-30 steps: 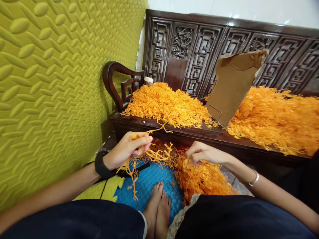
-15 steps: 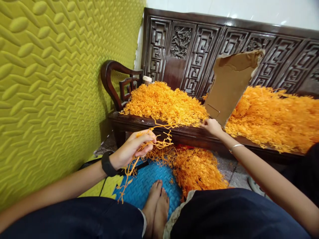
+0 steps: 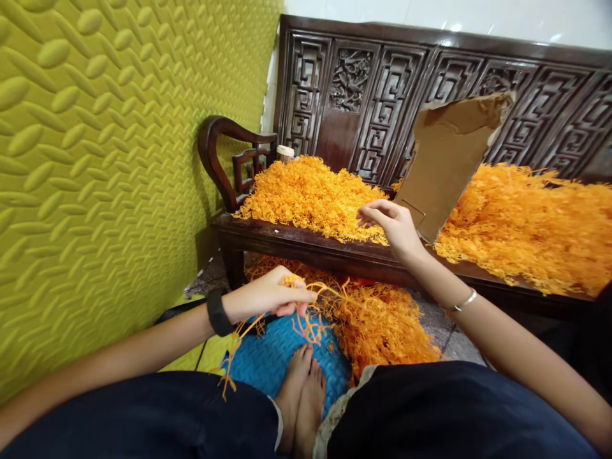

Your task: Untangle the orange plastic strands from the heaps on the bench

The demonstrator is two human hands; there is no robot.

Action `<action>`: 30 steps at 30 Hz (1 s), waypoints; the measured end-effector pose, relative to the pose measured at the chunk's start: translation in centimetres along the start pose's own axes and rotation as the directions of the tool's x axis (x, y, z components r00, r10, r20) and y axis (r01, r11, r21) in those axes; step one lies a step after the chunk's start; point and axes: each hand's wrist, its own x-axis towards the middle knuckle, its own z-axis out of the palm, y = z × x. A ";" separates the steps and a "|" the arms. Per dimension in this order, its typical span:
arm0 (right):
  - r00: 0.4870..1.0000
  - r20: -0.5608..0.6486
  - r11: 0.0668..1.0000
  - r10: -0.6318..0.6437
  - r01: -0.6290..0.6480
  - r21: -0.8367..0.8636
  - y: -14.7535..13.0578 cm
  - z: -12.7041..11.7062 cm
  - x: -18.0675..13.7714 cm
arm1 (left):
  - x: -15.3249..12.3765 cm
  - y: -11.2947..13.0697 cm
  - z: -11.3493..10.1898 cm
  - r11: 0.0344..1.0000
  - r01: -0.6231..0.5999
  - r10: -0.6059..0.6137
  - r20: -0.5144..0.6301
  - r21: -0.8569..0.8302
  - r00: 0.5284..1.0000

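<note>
My left hand [image 3: 275,293] is closed around an orange branching strand [image 3: 234,357] that looks like a thin plastic sprue. Its ends stick out past my fingertips and dangle below my wrist. Up and to the right, my right hand [image 3: 389,226] hovers at the bench's front edge with loosely bent fingers somewhat apart and nothing visible in them. Just behind those fingers lies a heap of small yellow-orange pieces [image 3: 306,194] on the dark wooden bench [image 3: 296,237]. On the floor beneath is a tangled orange pile [image 3: 382,325] of similar strands.
A brown cardboard sheet [image 3: 437,166] stands upright on the bench, between the left heap and a larger orange heap [image 3: 535,229]. A white-lidded container [image 3: 285,152] is by the armrest [image 3: 210,153]. Yellow matting [image 3: 119,159] covers the left wall; my feet rest on blue matting [image 3: 262,347].
My right hand has lifted off the bench edge by the cardboard and moved left and up, its fingers loosening. My left hand has shifted slightly right and down, still holding the strand.
</note>
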 end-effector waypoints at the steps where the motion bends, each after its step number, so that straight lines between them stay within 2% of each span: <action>1: 0.989 0.125 0.993 -0.078 0.066 0.099 -1.9 0.8 -0.9 | 0.0 0.0 0.1 0.999 0.011 -0.012 0.033 0.031 0.999; 2: 0.934 0.326 0.984 -0.145 0.101 0.149 -3.5 1.5 -1.9 | 0.0 -0.1 0.2 0.998 0.013 -0.017 0.064 0.057 0.998; 3: 0.825 0.527 0.978 -0.203 0.142 0.154 -4.8 2.3 -2.9 | 0.1 -0.2 0.3 0.997 0.010 -0.017 0.093 0.076 0.996; 4: 0.707 0.668 0.972 -0.233 0.197 0.131 -5.7 3.0 -3.7 | 0.3 -0.4 0.5 0.997 0.001 -0.011 0.118 0.083 0.993; 5: 0.606 0.760 0.961 -0.236 0.260 0.091 -6.2 3.7 -4.5 | 0.5 -0.7 0.7 0.997 -0.010 -0.001 0.142 0.076 0.990; 6: 0.543 0.808 0.944 -0.229 0.326 0.049 -6.5 4.2 -5.1 | 0.7 -1.0 0.9 0.998 -0.020 0.010 0.169 0.057 0.986; 7: 0.511 0.829 0.925 -0.227 0.380 0.018 -6.5 4.6 -5.6 | 0.9 -1.3 1.2 0.999 -0.029 0.023 0.193 0.031 0.981; 11: 0.452 0.845 0.878 -0.287 0.477 0.043 -5.7 5.0 -6.1 | 1.2 -1.8 1.6 0.998 -0.055 0.049 0.237 0.017 0.970; 14: 0.448 0.843 0.878 -0.297 0.476 0.056 -5.4 4.4 -5.8 | 0.9 -1.3 1.4 0.995 -0.077 0.059 0.231 0.068 0.971; 18: 0.441 0.858 0.938 -0.264 0.323 0.123 -5.0 3.5 -5.7 | 0.4 -0.5 1.2 0.993 -0.072 0.049 0.233 0.093 0.971; 22: 0.405 0.883 0.968 -0.237 0.179 0.177 -4.2 3.3 -5.8 | 0.4 -0.6 1.3 0.989 -0.081 0.047 0.254 0.127 0.966; 26: 0.357 0.916 0.982 -0.185 0.088 0.165 -3.8 3.1 -5.8 | 0.4 -0.7 1.4 0.976 -0.109 0.048 0.300 0.190 0.953; 30: 0.321 0.931 0.985 -0.173 0.061 0.162 -3.7 2.6 -5.7 | 0.3 -0.5 1.4 0.968 -0.138 0.067 0.315 0.209 0.947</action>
